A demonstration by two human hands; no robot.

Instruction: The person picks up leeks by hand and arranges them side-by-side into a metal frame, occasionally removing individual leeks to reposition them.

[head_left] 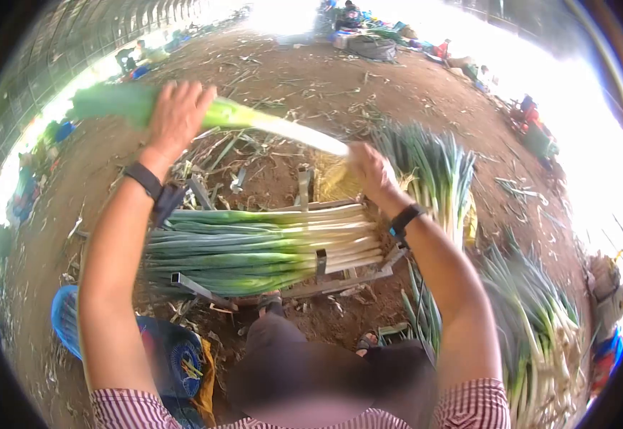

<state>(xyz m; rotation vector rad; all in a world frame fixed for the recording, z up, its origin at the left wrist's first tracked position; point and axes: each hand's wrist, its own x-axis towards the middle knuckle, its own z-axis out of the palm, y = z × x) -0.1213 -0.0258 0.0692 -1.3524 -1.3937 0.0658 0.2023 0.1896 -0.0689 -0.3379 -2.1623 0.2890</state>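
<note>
Just above the metal rack (304,187), up in the air at a slant, there's the green onion (290,131), leaves high on the L, white end lower on the R. My L grip (179,118) is closed round the leafy part, fingers wrapped over the top; leaf tips run on past it in a blur. My R grip (372,171) is curled tight on the white end, a bit fuzzy, but yes, it's got hold. Dark band (143,180) on the L wrist, dark watch (404,222) w/ a blue bit on the R.

Right below, on the rack, the big onion pile (254,247) lies flat, leaves L, whites R. Yellow material (334,175) just behind. Off to the R, a standing bunch (433,168), approx. upright, then more loose onions (526,307) nearer me. Bottom L, blue plastic seat (67,318). Dirt floor (268,71) all round, scraps etc. everywhere; far back, a few ppl (349,14), too small to make out.
</note>
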